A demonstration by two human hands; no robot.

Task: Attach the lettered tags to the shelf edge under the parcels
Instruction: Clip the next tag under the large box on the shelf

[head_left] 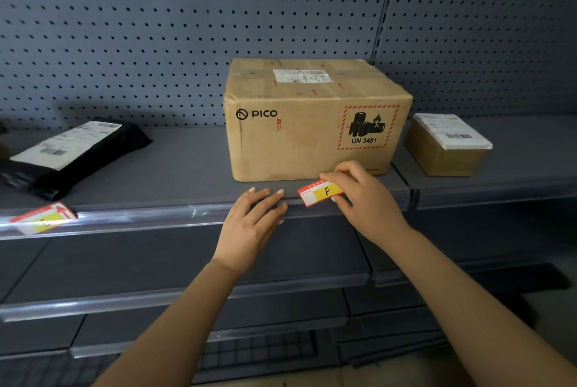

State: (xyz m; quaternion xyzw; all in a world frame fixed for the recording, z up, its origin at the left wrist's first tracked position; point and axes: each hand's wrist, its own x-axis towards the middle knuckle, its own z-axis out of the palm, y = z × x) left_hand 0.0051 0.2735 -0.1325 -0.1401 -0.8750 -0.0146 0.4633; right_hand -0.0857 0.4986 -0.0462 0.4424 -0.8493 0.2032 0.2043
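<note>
touching the grey shelf edge [140, 218], left grip [253, 221] released; right grip [359, 196] pinches tag [321, 193].

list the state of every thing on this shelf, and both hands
right hand, pinching the F tag
left hand, flat on the shelf edge, fingers straight
F tag, tilted at the shelf edge, not yet tucked in
other tag, in the edge strip under the black bag, tilted
big box, taped shut, upright
small box, shut, label on top
black bag, lying flat, label up
</note>
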